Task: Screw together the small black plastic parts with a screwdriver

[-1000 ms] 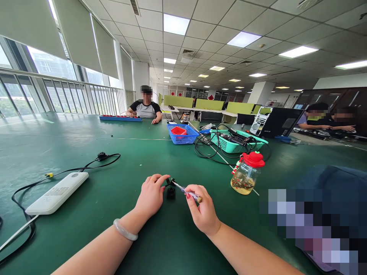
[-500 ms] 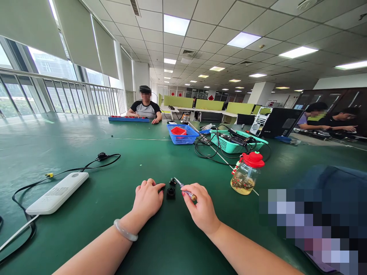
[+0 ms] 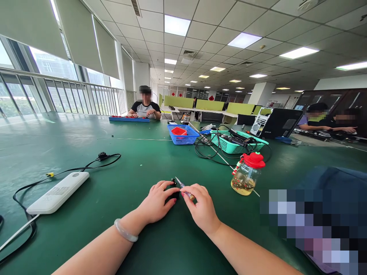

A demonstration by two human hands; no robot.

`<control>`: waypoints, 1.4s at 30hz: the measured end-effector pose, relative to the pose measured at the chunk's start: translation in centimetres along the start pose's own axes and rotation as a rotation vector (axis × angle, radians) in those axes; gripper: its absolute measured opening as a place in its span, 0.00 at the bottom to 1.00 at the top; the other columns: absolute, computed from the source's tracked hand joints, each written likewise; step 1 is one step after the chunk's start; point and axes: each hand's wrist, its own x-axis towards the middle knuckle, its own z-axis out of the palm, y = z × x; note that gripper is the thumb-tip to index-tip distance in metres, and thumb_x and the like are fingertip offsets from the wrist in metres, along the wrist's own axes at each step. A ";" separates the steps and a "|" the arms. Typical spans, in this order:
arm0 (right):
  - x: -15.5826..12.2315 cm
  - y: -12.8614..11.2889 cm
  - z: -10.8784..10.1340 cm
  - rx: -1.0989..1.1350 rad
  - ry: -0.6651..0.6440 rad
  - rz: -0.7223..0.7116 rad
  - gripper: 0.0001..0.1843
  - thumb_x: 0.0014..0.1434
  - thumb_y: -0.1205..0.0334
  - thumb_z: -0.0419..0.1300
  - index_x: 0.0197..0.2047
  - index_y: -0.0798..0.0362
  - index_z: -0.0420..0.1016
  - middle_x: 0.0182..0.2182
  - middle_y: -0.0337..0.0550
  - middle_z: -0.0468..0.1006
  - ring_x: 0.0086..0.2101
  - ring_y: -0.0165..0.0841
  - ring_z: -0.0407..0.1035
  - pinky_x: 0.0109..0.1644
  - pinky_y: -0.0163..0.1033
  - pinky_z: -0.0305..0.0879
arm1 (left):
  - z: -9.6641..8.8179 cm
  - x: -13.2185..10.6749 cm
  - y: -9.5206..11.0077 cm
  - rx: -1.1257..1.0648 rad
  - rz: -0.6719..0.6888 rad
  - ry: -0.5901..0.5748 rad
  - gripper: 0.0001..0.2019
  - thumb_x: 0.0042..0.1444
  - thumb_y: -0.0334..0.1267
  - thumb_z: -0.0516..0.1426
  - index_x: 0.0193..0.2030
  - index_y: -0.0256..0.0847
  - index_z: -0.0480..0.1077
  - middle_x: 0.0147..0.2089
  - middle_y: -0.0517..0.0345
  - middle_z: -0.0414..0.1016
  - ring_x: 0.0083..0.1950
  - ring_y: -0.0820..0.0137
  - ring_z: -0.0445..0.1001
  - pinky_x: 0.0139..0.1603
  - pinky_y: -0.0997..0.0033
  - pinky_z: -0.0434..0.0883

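My right hand (image 3: pixel 202 208) grips a small screwdriver (image 3: pixel 183 186) with a see-through handle and an amber end. Its metal tip points away and to the left, beside a tiny black piece (image 3: pixel 173 181) on the table. My left hand (image 3: pixel 156 200), with a pale bangle on the wrist, has its thumb and index finger around a small black square part (image 3: pixel 174 194). The fingers cover much of this part. Both hands are close together, low over the green table (image 3: pixel 172 244).
A white power bank (image 3: pixel 59 193) with cables lies left. A red-lidded jar (image 3: pixel 245 177) stands right, near a dark bag (image 3: pixel 338 183). Farther off are a blue basket (image 3: pixel 183 140), a green basket (image 3: pixel 229 147) with tangled cables, and a laptop (image 3: pixel 282 122). A person (image 3: pixel 146 109) sits opposite.
My left hand has moved right, from beside the black square part to around it. The screwdriver has stayed nearly in place. The person opposite has drawn one hand in.
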 end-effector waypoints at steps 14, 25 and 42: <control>0.1 0.2 0.4 -0.025 -0.100 0.173 0.12 0.64 0.66 0.52 0.47 0.49 0.72 0.38 0.42 0.77 0.37 0.34 0.71 0.46 0.41 0.65 | -0.3 0.3 0.1 0.123 -0.227 0.074 0.12 0.60 0.41 0.51 0.50 0.50 0.66 0.55 0.57 0.73 0.58 0.60 0.66 0.59 0.52 0.62; 0.1 0.3 0.4 -0.023 -0.187 0.234 0.11 0.64 0.65 0.51 0.46 0.49 0.73 0.36 0.41 0.76 0.39 0.36 0.71 0.48 0.44 0.64 | -0.3 0.3 0.3 0.154 -0.348 0.115 0.12 0.61 0.47 0.49 0.46 0.48 0.67 0.51 0.56 0.74 0.55 0.60 0.67 0.57 0.51 0.59; 0.2 -0.1 0.3 -0.013 -0.193 0.207 0.10 0.65 0.64 0.51 0.44 0.49 0.73 0.34 0.40 0.76 0.37 0.34 0.71 0.48 0.43 0.64 | -0.1 0.4 -0.1 0.170 -0.387 0.117 0.12 0.61 0.46 0.49 0.47 0.46 0.65 0.51 0.53 0.73 0.55 0.58 0.66 0.55 0.52 0.62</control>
